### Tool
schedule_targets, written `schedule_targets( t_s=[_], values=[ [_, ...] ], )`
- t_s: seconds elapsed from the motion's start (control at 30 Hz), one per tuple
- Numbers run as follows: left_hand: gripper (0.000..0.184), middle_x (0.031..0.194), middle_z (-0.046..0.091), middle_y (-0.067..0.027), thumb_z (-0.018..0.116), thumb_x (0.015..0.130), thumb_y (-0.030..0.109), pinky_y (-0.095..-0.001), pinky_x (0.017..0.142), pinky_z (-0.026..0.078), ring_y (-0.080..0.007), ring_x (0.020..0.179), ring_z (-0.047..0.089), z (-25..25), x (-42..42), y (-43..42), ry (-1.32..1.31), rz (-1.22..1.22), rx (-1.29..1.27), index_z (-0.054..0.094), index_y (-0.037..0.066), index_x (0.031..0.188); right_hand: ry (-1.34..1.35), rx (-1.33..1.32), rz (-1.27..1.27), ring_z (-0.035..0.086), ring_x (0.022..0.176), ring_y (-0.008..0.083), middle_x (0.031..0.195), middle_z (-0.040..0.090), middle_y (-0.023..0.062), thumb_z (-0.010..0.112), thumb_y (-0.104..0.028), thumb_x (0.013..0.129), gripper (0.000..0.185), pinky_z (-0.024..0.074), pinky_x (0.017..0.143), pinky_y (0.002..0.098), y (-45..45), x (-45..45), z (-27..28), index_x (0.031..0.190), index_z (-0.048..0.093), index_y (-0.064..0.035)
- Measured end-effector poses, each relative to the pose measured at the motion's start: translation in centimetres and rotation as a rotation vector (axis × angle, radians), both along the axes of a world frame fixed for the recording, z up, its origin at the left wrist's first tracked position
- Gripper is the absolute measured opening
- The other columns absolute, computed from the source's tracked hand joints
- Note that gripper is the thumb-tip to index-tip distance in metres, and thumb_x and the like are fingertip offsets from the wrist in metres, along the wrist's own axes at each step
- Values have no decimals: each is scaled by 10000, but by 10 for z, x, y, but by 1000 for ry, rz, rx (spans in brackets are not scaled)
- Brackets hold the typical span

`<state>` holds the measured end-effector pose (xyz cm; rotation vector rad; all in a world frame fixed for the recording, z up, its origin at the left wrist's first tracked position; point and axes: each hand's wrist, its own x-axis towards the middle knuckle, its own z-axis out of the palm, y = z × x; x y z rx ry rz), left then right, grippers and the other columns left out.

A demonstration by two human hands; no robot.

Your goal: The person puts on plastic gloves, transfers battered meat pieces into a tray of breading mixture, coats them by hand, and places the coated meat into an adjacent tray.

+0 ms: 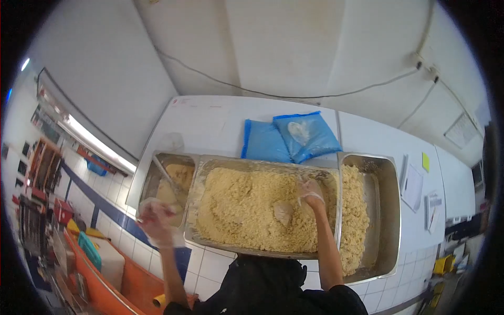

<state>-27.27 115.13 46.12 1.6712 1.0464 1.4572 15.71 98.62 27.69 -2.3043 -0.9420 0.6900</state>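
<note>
A metal tray [187, 210] full of pale yellow crumbly material stands in front of me. My right hand [311, 192], in a clear glove, is in the crumbs near the tray's right end; its fingertips are hard to make out. A pale, smooth lump [283, 212] lies on the crumbs to its left. My left hand [156, 223], gloved and blurred by motion, is over the near left edge of a smaller metal container [147, 184]. That container holds a light-coloured substance and a long metal utensil [167, 172].
Another metal tray [397, 220] on the right holds crumbs along its left side. Two blue bags [265, 140] lie behind the middle tray. Papers [413, 186] and a yellow-green note [426, 162] are at the right. An orange bin [137, 296] stands at lower left.
</note>
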Motion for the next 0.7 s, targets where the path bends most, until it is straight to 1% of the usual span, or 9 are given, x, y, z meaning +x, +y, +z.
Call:
schedule_targets(
  t_s=[0.07, 0.2, 0.33, 0.37, 0.43, 0.47, 0.53, 0.57, 0.7],
  values=[
    [170, 813, 574, -59, 622, 918, 142, -232, 475, 506, -94, 577, 555, -16, -49, 46, -32, 196, 51, 486, 40, 925, 116, -114, 131, 559, 1117, 278, 1309, 555, 163, 540, -200, 934, 405, 453, 906, 426, 2, -10, 32, 1286, 537, -1],
    [246, 788, 557, -61, 655, 893, 124, -246, 499, 520, -108, 598, 587, -79, -106, 123, 113, 420, -108, 450, 54, 1010, 310, 50, 91, 541, 1132, 279, 1276, 565, 159, 526, -169, 942, 406, 471, 893, 410, 7, -27, 28, 1315, 492, -11],
    [313, 802, 591, -79, 666, 877, 150, -282, 521, 516, -167, 633, 611, -106, -123, 143, 226, 498, -29, 421, 87, 1061, 97, -16, 117, 554, 1077, 299, 1194, 582, 171, 538, -200, 924, 351, 473, 868, 415, 31, -33, 47, 1219, 528, -11],
    [322, 806, 605, -98, 657, 877, 180, -321, 554, 519, -224, 654, 627, -117, -133, 142, 509, 623, -40, 421, 91, 1077, 24, -54, 120, 558, 1063, 304, 1174, 586, 174, 541, -208, 920, 339, 473, 861, 416, 33, -34, 50, 1195, 538, -10],
    [293, 806, 612, -152, 641, 857, 275, -433, 683, 505, -361, 760, 626, -110, -137, 129, 837, 658, -95, 516, 81, 1038, -94, -97, 124, 564, 1036, 313, 1132, 595, 181, 547, -224, 911, 319, 474, 848, 418, 37, -42, 47, 1147, 556, -10],
    [293, 806, 612, -152, 641, 857, 275, -433, 683, 505, -361, 760, 626, -97, -137, 126, 835, 648, -94, 516, 81, 1038, -126, -104, 132, 567, 1022, 318, 1112, 599, 184, 550, -232, 906, 310, 474, 842, 419, 40, -48, 44, 1123, 565, -10],
    [237, 794, 607, -149, 653, 826, 290, -465, 729, 492, -352, 811, 606, -84, -139, 112, 1235, 603, 113, 610, 64, 884, -132, -120, 162, 574, 995, 328, 1071, 607, 190, 556, -248, 898, 298, 475, 829, 421, 40, -59, 34, 1075, 583, -10],
    [216, 792, 603, -142, 668, 792, 273, -468, 745, 485, -340, 823, 591, -80, -140, 113, 1194, 570, 23, 639, 62, 756, -121, -129, 184, 577, 981, 333, 1050, 611, 193, 559, -256, 893, 294, 476, 823, 422, 41, -62, 36, 1051, 593, -9],
    [208, 831, 617, -145, 667, 785, 267, -464, 755, 486, -344, 832, 601, -63, -133, 104, 1072, 580, 17, 653, 61, 815, -282, -246, 212, 591, 926, 353, 968, 628, 206, 571, -287, 875, 296, 478, 797, 427, 18, -60, 58, 955, 629, -9]
  ],
)
